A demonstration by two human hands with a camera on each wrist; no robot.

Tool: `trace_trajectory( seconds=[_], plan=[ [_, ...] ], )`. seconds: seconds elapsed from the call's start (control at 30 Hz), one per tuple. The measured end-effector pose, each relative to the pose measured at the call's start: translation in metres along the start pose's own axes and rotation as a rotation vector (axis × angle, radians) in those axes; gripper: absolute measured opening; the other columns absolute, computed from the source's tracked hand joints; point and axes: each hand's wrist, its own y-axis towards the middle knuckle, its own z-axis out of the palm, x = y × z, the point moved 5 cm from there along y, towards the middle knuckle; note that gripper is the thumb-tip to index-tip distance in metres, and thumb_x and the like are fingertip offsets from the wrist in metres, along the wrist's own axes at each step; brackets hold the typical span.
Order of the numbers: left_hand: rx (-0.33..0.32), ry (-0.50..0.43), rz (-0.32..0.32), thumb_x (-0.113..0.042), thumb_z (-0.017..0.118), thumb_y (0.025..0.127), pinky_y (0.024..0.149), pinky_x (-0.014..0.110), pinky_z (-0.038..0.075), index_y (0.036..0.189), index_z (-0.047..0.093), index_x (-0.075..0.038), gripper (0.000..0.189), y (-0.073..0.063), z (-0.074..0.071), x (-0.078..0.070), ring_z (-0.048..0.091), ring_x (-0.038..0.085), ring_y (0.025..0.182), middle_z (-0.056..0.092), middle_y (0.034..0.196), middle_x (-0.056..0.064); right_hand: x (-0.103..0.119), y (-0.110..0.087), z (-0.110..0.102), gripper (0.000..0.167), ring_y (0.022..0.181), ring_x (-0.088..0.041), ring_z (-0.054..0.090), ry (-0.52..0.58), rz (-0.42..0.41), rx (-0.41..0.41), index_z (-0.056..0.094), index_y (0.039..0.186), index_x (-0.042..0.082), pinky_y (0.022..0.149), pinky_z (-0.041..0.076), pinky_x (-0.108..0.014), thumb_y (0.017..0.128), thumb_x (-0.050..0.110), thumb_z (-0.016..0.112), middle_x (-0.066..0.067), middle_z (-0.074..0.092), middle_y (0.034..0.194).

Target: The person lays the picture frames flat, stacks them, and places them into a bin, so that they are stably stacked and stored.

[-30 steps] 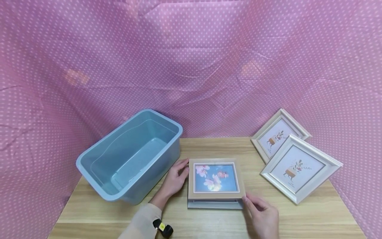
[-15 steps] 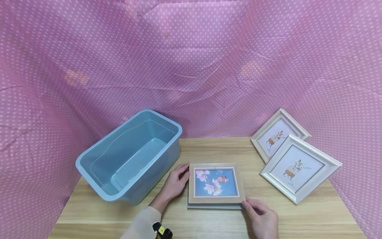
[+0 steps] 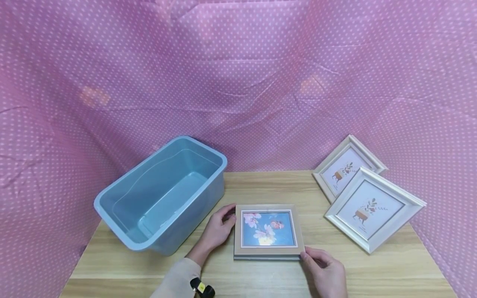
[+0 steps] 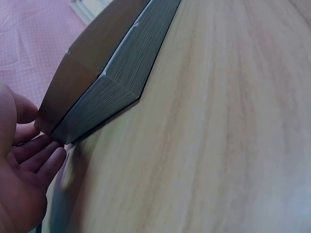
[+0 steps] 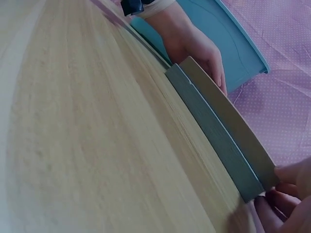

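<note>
A beige picture frame (image 3: 268, 229) with a blossom picture lies flat on top of a grey picture frame (image 3: 266, 257) near the middle of the table. The two edges line up closely; in the right wrist view the grey frame (image 5: 218, 138) sits under the beige one. At the far left corner, my left hand (image 3: 217, 227) holds the beige frame's edge between thumb and fingers. My right hand (image 3: 326, 270) pinches its near right corner. In the left wrist view, the fingers (image 4: 51, 162) reach beside the grey frame's corner. Most of the lower frame is covered.
An open blue-grey plastic bin (image 3: 208, 198) stands on the left. Two cream picture frames, a front one (image 3: 372, 244) and a rear one (image 3: 322, 184), stand tilted at the right, partly overlapping. A pink dotted cloth (image 3: 253, 95) hangs behind the wooden table (image 3: 272, 186).
The beige frame has come toward the near side and settled over the grey frame, hiding its near part. Both hands stayed at its edges; the bin and cream frames are unmoved.
</note>
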Motion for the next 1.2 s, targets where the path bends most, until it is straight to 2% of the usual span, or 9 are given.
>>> trace_trajectory(
  seconds=[0.13, 0.23, 0.4, 0.5, 0.73, 0.87, 0.93, 1.0, 1.2],
  plan=[
    [-0.012, -0.042, -0.017, -0.004, 0.06, 0.106, 0.114, 0.055, 0.055, 0.148, 0.058, 0.004, 0.043, 0.0, -0.001, 0.0, 0.068, 0.043, 0.129, 0.065, 0.145, 0.027, 0.004, 0.004, -0.007, 0.029, 0.093, 0.008, 0.071, -0.073, -0.038, 0.101, 0.078, 0.122, 0.001, 0.084, 0.059, -0.011, 0.095, 0.011, 0.082, -0.016, 0.081, 0.12],
    [-0.038, -0.047, -0.026, -0.004, 0.061, 0.105, 0.116, 0.056, 0.053, 0.148, 0.058, 0.003, 0.043, 0.001, -0.002, -0.001, 0.067, 0.044, 0.131, 0.065, 0.144, 0.027, 0.012, 0.009, -0.016, 0.034, 0.098, 0.011, 0.069, -0.11, -0.1, 0.12, 0.074, 0.129, 0.002, 0.089, 0.057, -0.009, 0.097, 0.014, 0.08, -0.017, 0.078, 0.128],
    [-0.104, -0.029, -0.062, -0.01, 0.063, 0.106, 0.121, 0.058, 0.048, 0.148, 0.06, -0.005, 0.043, 0.005, -0.008, -0.006, 0.063, 0.041, 0.137, 0.066, 0.148, 0.019, 0.028, 0.019, -0.033, 0.03, 0.099, 0.012, 0.069, -0.071, -0.252, 0.052, 0.074, 0.126, -0.002, 0.087, 0.057, -0.005, 0.097, 0.005, 0.078, -0.022, 0.078, 0.126],
    [-0.122, -0.026, -0.058, -0.013, 0.063, 0.106, 0.123, 0.058, 0.046, 0.147, 0.062, -0.009, 0.041, 0.007, -0.01, -0.011, 0.061, 0.039, 0.141, 0.066, 0.15, 0.015, 0.034, 0.023, -0.04, 0.027, 0.098, 0.012, 0.07, -0.053, -0.317, 0.018, 0.075, 0.123, -0.004, 0.086, 0.056, -0.004, 0.096, 0.0, 0.077, -0.025, 0.078, 0.123],
    [-0.109, -0.081, -0.019, -0.013, 0.063, 0.106, 0.124, 0.055, 0.047, 0.144, 0.065, -0.011, 0.039, 0.008, -0.01, -0.024, 0.061, 0.035, 0.143, 0.068, 0.148, 0.01, 0.045, 0.032, -0.065, 0.027, 0.1, 0.017, 0.067, -0.078, -0.26, -0.061, 0.075, 0.127, 0.002, 0.088, 0.053, 0.0, 0.101, 0.01, 0.076, -0.017, 0.078, 0.127],
    [-0.081, -0.115, 0.015, -0.011, 0.062, 0.105, 0.123, 0.056, 0.047, 0.144, 0.065, -0.009, 0.039, 0.01, -0.007, -0.033, 0.061, 0.036, 0.142, 0.069, 0.147, 0.012, 0.048, 0.038, -0.082, 0.028, 0.095, 0.023, 0.064, -0.067, -0.242, -0.132, 0.076, 0.128, 0.003, 0.086, 0.052, 0.001, 0.101, 0.012, 0.077, 0.011, 0.08, 0.116],
    [-0.064, -0.128, 0.027, -0.009, 0.062, 0.105, 0.123, 0.057, 0.047, 0.144, 0.065, -0.008, 0.039, 0.011, -0.004, -0.037, 0.061, 0.037, 0.141, 0.069, 0.146, 0.013, 0.05, 0.04, -0.09, 0.028, 0.094, 0.024, 0.065, -0.05, -0.252, -0.164, 0.076, 0.127, 0.003, 0.086, 0.052, 0.001, 0.1, 0.01, 0.077, 0.026, 0.074, 0.109],
    [-0.048, -0.138, 0.032, -0.008, 0.062, 0.105, 0.124, 0.057, 0.047, 0.144, 0.065, -0.008, 0.039, 0.012, -0.001, -0.04, 0.061, 0.037, 0.141, 0.069, 0.146, 0.013, 0.051, 0.041, -0.096, 0.028, 0.093, 0.024, 0.065, -0.043, -0.262, -0.188, 0.077, 0.126, 0.003, 0.086, 0.051, 0.001, 0.099, 0.009, 0.078, 0.035, 0.07, 0.104],
    [0.018, -0.143, 0.032, -0.011, 0.06, 0.107, 0.126, 0.059, 0.043, 0.146, 0.063, -0.01, 0.04, 0.015, 0.009, -0.05, 0.057, 0.038, 0.146, 0.066, 0.15, 0.012, 0.057, 0.042, -0.115, 0.03, 0.092, 0.024, 0.064, -0.063, -0.223, -0.253, 0.076, 0.129, 0.006, 0.085, 0.049, 0.003, 0.101, 0.017, 0.078, 0.033, 0.074, 0.112]
  ],
)
